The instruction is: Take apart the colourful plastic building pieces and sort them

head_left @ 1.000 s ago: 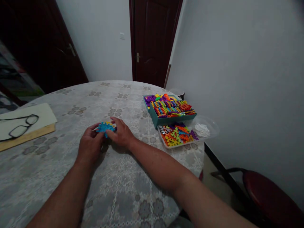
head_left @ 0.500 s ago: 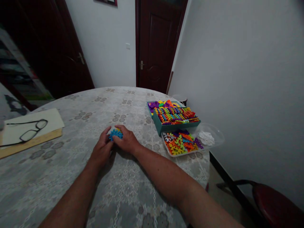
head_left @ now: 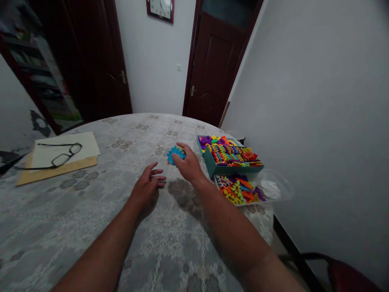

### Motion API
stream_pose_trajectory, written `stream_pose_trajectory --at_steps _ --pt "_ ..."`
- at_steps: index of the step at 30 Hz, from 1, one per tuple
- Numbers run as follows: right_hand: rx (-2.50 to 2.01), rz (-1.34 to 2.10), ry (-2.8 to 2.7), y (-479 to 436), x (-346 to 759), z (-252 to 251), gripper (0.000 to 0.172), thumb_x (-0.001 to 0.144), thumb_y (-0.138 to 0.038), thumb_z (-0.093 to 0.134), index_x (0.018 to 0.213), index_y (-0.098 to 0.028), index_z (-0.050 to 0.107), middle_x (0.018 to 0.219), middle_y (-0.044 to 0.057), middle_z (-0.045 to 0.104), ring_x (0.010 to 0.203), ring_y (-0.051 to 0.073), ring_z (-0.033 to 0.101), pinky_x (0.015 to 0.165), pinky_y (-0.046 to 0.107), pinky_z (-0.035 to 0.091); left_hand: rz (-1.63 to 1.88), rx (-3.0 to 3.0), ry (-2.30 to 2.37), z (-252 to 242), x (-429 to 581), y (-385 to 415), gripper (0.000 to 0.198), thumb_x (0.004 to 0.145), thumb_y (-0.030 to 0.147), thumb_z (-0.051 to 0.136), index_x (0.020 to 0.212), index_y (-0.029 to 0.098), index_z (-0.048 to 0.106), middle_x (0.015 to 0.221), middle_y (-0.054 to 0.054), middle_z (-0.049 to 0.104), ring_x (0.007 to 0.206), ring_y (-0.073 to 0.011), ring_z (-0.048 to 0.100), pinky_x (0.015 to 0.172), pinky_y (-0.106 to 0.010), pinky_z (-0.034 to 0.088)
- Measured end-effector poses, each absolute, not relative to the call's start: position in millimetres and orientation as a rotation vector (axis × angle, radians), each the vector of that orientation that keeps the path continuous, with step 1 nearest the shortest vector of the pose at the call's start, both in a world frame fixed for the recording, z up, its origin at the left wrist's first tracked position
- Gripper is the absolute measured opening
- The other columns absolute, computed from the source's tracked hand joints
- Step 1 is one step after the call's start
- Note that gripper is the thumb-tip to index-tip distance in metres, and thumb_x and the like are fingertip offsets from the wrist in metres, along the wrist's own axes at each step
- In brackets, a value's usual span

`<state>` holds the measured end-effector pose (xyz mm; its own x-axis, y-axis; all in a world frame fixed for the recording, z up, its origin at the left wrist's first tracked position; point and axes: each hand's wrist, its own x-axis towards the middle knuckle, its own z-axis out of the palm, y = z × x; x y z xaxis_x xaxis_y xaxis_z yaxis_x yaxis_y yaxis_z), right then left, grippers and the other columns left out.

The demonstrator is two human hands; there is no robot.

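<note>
My right hand [head_left: 189,164] grips a stack of toothed plastic building pieces [head_left: 174,155], blue on top with bits of orange and yellow at the edge. It holds them above the table, and a dark shadow falls on the cloth below. My left hand [head_left: 148,184] is empty, its fingers spread apart, low over the tablecloth [head_left: 146,239] and to the left of the held pieces. To the right, a teal box [head_left: 225,169] is packed with rows of coloured toothed pieces. In front of it, a clear plastic tray [head_left: 243,204] contains loose flat pieces in several colours.
Behind the teal box lies a second box of pieces [head_left: 212,140]. A clear lid [head_left: 285,186] bears white pieces [head_left: 270,189]. Glasses [head_left: 62,159] rest on paper [head_left: 91,142] over a board [head_left: 60,173] at left. A dark red chair [head_left: 349,275] stands by the table's right.
My right hand has lifted the blue pieces away from my left hand, forward and right. My left hand has let go and opened. The view has shifted left and tipped up.
</note>
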<state>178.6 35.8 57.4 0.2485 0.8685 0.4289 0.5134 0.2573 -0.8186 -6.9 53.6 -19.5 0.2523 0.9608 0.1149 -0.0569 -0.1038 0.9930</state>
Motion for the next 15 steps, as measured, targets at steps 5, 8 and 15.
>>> stream_pose_trajectory --at_steps 5,8,15 --pt "-1.514 0.000 -1.571 5 255 109 0.052 0.097 -0.035 0.062 0.148 -0.022 0.062 0.145 0.010 0.071 0.127 0.026 0.068 0.114 0.041 0.051 1.092 1.401 0.931 -19 -5 54 0.058 0.073 0.033 0.073 0.129 0.021 0.072 0.105 -0.008 0.077 0.081 -0.0221 0.076 0.077 -0.040 0.065" --pt "-1.711 -0.189 -1.592 -10 311 126 0.053 0.097 -0.035 0.060 0.148 -0.020 0.064 0.143 0.013 0.072 0.127 0.028 0.069 0.115 0.043 0.051 1.075 1.417 0.943 -16 -6 53 0.049 0.069 0.031 0.073 0.117 0.021 0.078 0.100 -0.009 0.080 0.077 -0.0231 0.076 0.075 -0.040 0.064" --pt "-2.190 -0.251 -1.586 -24 408 119 0.054 0.096 -0.030 0.063 0.149 -0.016 0.066 0.138 0.017 0.076 0.120 0.030 0.073 0.106 0.039 0.054 1.040 1.425 0.978 -11 -5 50 0.040 0.067 0.030 0.073 0.105 0.021 0.080 0.099 -0.011 0.082 0.079 -0.0243 0.077 0.075 -0.038 0.063"
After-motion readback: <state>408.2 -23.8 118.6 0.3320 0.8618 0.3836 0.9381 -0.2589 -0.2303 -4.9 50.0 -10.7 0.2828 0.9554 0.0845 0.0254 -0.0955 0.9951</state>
